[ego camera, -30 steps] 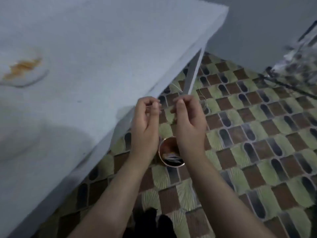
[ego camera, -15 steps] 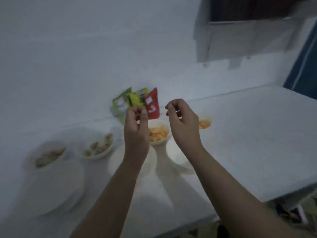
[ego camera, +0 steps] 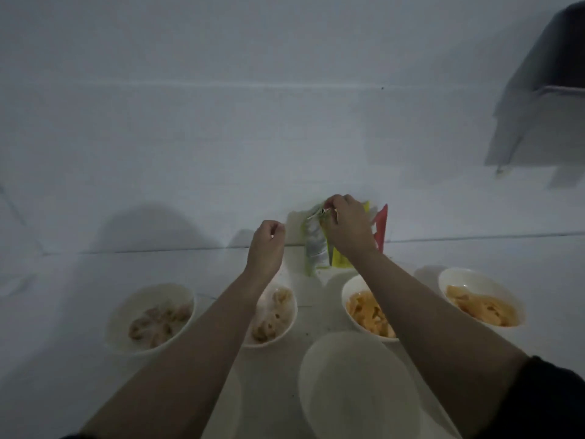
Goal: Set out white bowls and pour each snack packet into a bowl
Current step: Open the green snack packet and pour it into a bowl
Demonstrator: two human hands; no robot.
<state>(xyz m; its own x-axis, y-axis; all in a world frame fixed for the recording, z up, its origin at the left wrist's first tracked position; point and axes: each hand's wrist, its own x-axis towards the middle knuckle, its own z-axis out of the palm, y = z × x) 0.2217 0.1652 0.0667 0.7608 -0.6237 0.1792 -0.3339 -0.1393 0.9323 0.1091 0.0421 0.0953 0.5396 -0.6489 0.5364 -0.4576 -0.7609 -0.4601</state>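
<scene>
Here, right hand [ego camera: 347,228] pinched the top of a silver-green snack packet [ego camera: 315,245] standing against the wall [ego camera: 221,137] among other packets. Left hand [ego camera: 266,248] was curled closed, contents indiscernible. Four filled white bowls [ego camera: 152,315] sat on the counter [ego camera: 63,359]; one empty bowl [ego camera: 357,384] sat nearest.

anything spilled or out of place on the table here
A few small dark crumbs lie on the table between the two middle bowls. Otherwise nothing stands out: the four filled bowls sit upright in a row, the empty bowl waits nearest, and the packets lean against the wall.
</scene>
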